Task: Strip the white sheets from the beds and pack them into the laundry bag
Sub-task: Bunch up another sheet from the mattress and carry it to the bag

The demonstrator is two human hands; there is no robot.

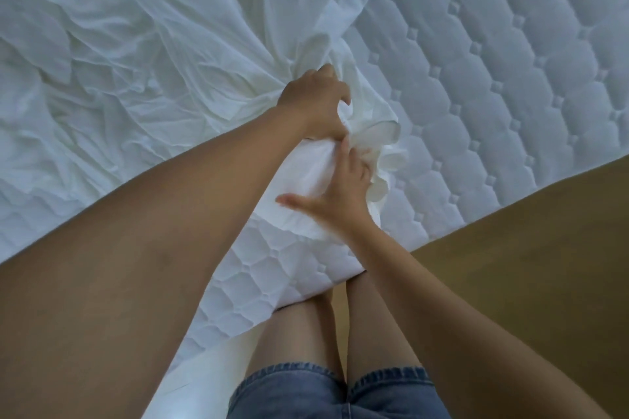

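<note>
A crumpled white sheet [129, 54] covers the left half of the bed and is bunched into a thick gather at the middle. My left hand [315, 102] grips the top of that gather with curled fingers. Just below it, my right hand [335, 194] lies against the bunched cloth with thumb spread to the left and fingers pushed into the folds. The quilted mattress [493, 78] lies bare on the right and at the near corner. No laundry bag is in view.
A brown wooden floor [527, 265] runs along the right side of the bed. I stand at the mattress corner, my legs in denim shorts [340, 391] touching its edge.
</note>
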